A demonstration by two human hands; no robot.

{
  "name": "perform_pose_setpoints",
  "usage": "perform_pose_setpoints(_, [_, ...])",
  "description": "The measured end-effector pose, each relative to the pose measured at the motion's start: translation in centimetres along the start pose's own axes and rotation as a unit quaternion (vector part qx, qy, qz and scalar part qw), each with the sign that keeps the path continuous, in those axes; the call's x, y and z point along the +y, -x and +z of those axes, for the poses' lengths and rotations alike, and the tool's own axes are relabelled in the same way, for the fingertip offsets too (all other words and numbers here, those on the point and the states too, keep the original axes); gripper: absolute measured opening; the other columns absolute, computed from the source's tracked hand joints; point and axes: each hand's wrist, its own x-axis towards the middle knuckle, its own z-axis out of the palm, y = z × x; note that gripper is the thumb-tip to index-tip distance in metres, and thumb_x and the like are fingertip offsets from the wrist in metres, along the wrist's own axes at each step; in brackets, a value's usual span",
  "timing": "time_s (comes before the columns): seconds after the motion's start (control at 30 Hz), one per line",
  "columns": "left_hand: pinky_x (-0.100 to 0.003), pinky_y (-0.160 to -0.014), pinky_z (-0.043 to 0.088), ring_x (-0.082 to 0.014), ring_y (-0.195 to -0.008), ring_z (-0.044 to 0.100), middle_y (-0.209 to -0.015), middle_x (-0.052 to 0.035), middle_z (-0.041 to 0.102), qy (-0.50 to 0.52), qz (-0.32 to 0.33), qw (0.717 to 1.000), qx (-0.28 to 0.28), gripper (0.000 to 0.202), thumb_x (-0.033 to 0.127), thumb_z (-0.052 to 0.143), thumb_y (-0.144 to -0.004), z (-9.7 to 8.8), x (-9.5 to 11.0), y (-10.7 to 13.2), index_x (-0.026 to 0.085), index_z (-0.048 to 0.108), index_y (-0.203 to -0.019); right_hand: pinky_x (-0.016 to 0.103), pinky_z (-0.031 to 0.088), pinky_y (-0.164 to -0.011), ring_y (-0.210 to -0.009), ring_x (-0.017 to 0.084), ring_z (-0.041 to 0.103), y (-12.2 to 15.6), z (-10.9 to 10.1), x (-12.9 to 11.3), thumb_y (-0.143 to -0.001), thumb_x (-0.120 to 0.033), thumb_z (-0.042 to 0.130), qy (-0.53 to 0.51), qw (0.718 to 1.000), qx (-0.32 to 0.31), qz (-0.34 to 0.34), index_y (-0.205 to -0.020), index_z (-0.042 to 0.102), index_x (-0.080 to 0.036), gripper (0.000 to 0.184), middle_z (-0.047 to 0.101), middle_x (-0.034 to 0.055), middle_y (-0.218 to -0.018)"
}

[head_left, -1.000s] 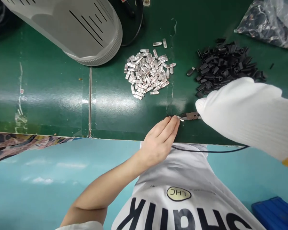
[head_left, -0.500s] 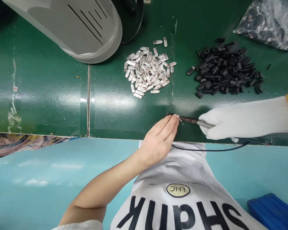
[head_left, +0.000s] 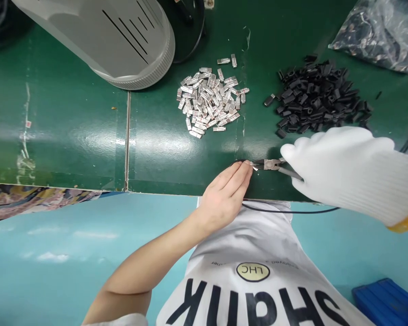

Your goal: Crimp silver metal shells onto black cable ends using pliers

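- White-gloved R hand (head_left: 329, 163) is gripping pliers (head_left: 269, 164), fingers curled, nr surface (head_left: 177, 167) front edge.
- L hand (head_left: 223, 199) is pinching sm. silvery pc. (head_left: 252, 164) at plier tips, fingers pressed together.

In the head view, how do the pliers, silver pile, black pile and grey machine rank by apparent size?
1. Grey machine, cut off by the frame
2. Black pile
3. Silver pile
4. Pliers, partly covered by the right hand

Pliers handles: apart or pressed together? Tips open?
Apart: the handles of the pliers fork toward the gloved right hand. Tips: cannot tell, too small beside the bare left hand.
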Motion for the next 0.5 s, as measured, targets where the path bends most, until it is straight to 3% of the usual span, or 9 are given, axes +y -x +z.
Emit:
perform_pose_setpoints(0.1, [-0.043, -0.126, 0.054, -0.0269, -0.153, 0.055, -0.154, -0.0191, 0.066, 0.005, -0.001, 1.000, -0.004, 0.060, 0.007, 0.040, -0.108, 0.0, 0.0, 0.1, 0.005, 0.037, -0.168, 0.031, 0.028, -0.051, -0.059, 0.026, 0.050, 0.5, 0.2, 0.3, -0.092, -0.030, 0.036, 0.154, 0.987, 0.026, -0.039, -0.087, 0.044, -0.018, 0.016, 0.035, 0.0069, -0.071])
perform_pose_setpoints(0.2, [-0.043, -0.126, 0.055, -0.0280, -0.153, 0.056, -0.153, -0.0207, 0.066, 0.005, 0.006, 1.000, -0.003, 0.059, 0.007, 0.040, -0.108, 0.0, -0.1, 0.1, 0.003, 0.040, -0.166, 0.031, 0.028, -0.049, -0.058, 0.025, 0.047, 0.7, 0.7, 0.6, -0.093, -0.033, 0.034, 0.183, 0.978, 0.076, -0.061, -0.088, 0.042, -0.018, 0.017, 0.034, 0.0066, -0.072])
perform_pose_setpoints(0.27, [-0.043, -0.125, 0.056, -0.0277, -0.153, 0.056, -0.154, -0.0202, 0.066, 0.006, 0.004, 1.000, -0.002, 0.059, 0.007, 0.039, -0.108, -0.1, -0.1, 0.1, 0.004, 0.039, -0.167, 0.030, 0.028, -0.050, -0.059, 0.025, 0.048, 0.4, 0.3, 0.4, -0.094, -0.031, 0.033, 0.160, 0.986, 0.028, -0.048, -0.090, 0.045, -0.018, 0.018, 0.033, 0.0056, -0.071])
perform_pose_setpoints(0.4, [-0.044, -0.125, 0.056, -0.0269, -0.154, 0.055, -0.156, -0.0186, 0.064, 0.013, -0.002, 1.000, -0.005, 0.061, 0.007, 0.037, -0.108, 0.0, -0.1, 0.1, 0.006, 0.035, -0.169, 0.030, 0.031, -0.055, -0.065, 0.028, 0.053, -1.1, -2.6, -0.5, -0.095, -0.027, 0.031, 0.092, 0.986, -0.139, -0.011, -0.097, 0.052, -0.015, 0.024, 0.037, 0.0068, -0.073])
perform_pose_setpoints(0.5, [-0.043, -0.126, 0.055, -0.0267, -0.154, 0.054, -0.156, -0.0187, 0.064, 0.013, 0.000, 1.000, -0.007, 0.060, 0.007, 0.038, -0.108, 0.0, -0.1, 0.2, 0.006, 0.036, -0.168, 0.030, 0.032, -0.058, -0.069, 0.030, 0.055, -1.7, -4.2, -1.0, -0.094, -0.026, 0.032, 0.086, 0.978, -0.192, 0.003, -0.099, 0.052, -0.015, 0.023, 0.037, 0.0073, -0.075])
